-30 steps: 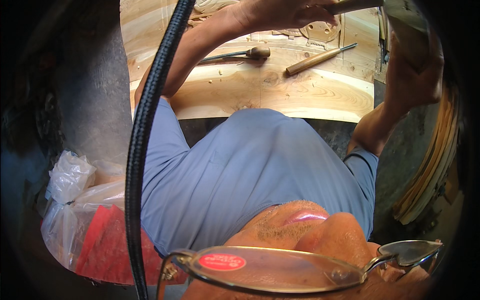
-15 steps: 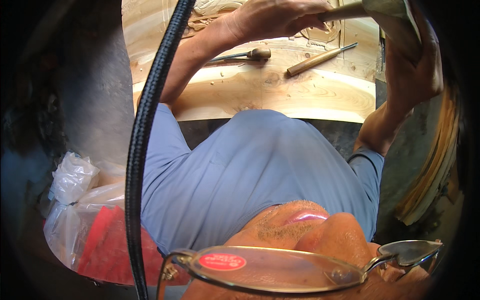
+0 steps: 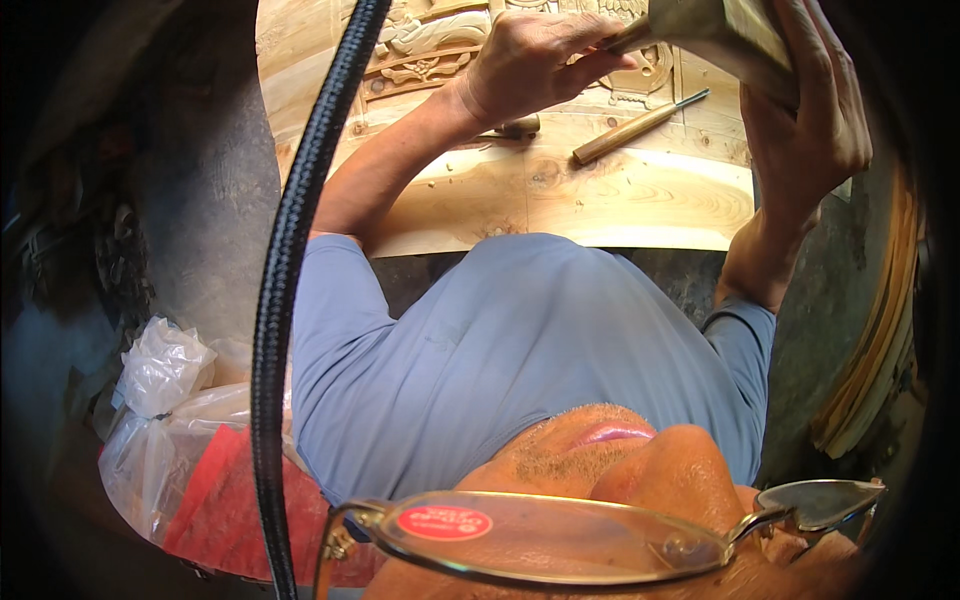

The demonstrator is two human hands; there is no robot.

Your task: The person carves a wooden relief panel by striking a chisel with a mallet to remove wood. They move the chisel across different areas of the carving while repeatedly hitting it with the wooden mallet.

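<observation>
With left fingers (image 3: 598, 66) closed round the handle of the mallet (image 3: 712, 42) and right fingers (image 3: 815, 55) clasped along its head, over the board (image 3: 650, 200), treat as rigid, probably head-heavy; hold by the handle.

Black braided cable (image 3: 268, 400) crossing the left side, knotted translucent plastic bag (image 3: 165, 370) beside a red surface (image 3: 225, 495), stacked wooden strips (image 3: 870, 360) at right, grey floor (image 3: 215, 220), metal-rimmed spectacles (image 3: 580, 542) bearing a red oval sticker (image 3: 445, 522)

From where I stand: left head-worn fisheye, facing steeply down; spectacles (image 3: 570, 560) very near along lower edge, blue-grey shirt (image 3: 540, 340) mid-frame, carved wooden board (image 3: 640, 195) farther off, at top.
</observation>
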